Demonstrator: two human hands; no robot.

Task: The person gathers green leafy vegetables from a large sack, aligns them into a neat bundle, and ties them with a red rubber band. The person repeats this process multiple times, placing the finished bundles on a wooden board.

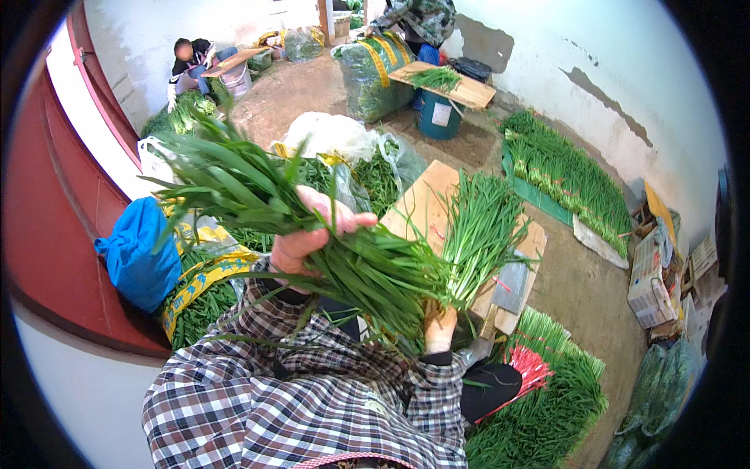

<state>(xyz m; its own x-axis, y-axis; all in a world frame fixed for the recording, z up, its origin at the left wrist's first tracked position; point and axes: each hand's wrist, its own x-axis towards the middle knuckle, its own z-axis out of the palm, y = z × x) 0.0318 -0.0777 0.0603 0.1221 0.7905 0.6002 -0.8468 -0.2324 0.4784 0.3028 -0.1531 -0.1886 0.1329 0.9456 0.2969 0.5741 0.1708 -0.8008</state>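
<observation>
My left hand (310,234) is closed around a thick bunch of long flat green leaves, probably Chinese chives (234,176), raised to the left of the wooden board. My right hand (440,322) is lower, at the board's near edge, among the stalk ends; leaves hide its fingers, and whether it grips them I cannot tell. Another pile of chives (483,223) with pale stems lies on the wooden board (425,193). At the board's right side rests a cleaver (511,284), its handle pointing toward me. Red-pink ties (530,366) hang beside my dark-clad knee.
Chive bundles (527,422) lie at the lower right, more (568,176) along the wall. A blue bag (143,252) and plastic sacks of greens (202,311) stand left. Ahead is a blue-green bucket (439,114) under a board. A person (190,64) crouches far left; another (419,20) is behind.
</observation>
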